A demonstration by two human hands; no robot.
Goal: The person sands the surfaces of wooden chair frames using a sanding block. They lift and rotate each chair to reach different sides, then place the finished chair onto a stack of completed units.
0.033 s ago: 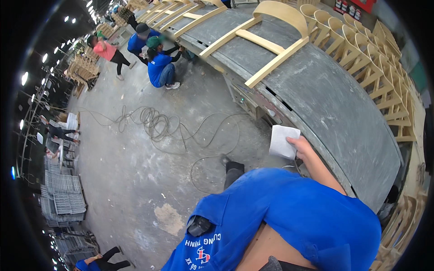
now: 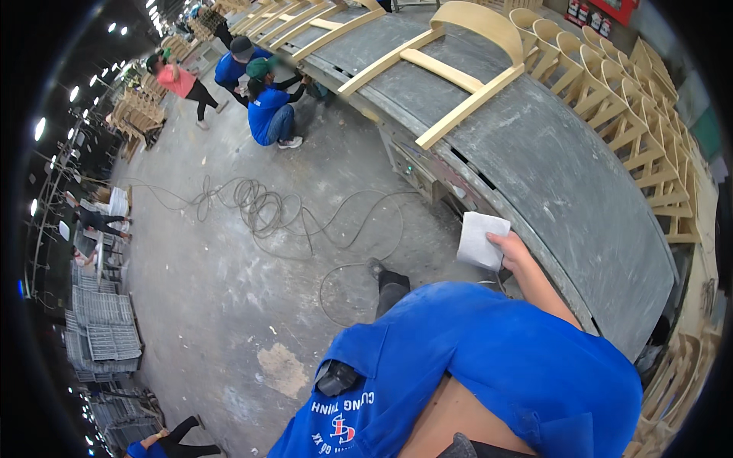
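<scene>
Toward the right, my right hand (image 2: 513, 249) is closed on the edge of a white sheet (image 2: 481, 243), with the thumb lying over its top face. It looks like a folded sheet or thin pad; its exact kind I cannot make out. The sheet is held beside the near edge of a long grey-topped table (image 2: 557, 175). Farther along that table lies a pale wooden chair frame (image 2: 441, 70) with a curved back and a crossbar, apart from my hand. My left hand is out of view.
Loops of thin cable (image 2: 256, 210) lie on the concrete floor. Two people in blue (image 2: 267, 114) are beside the table, one crouching; a person in pink (image 2: 177, 80) stands beyond. Stacked wooden chair frames (image 2: 603, 91) line the far right. Stacked grey racks (image 2: 107, 328) stand left.
My right hand and the white sheet have barely shifted. In the background, the legs of the person in pink have changed position.
</scene>
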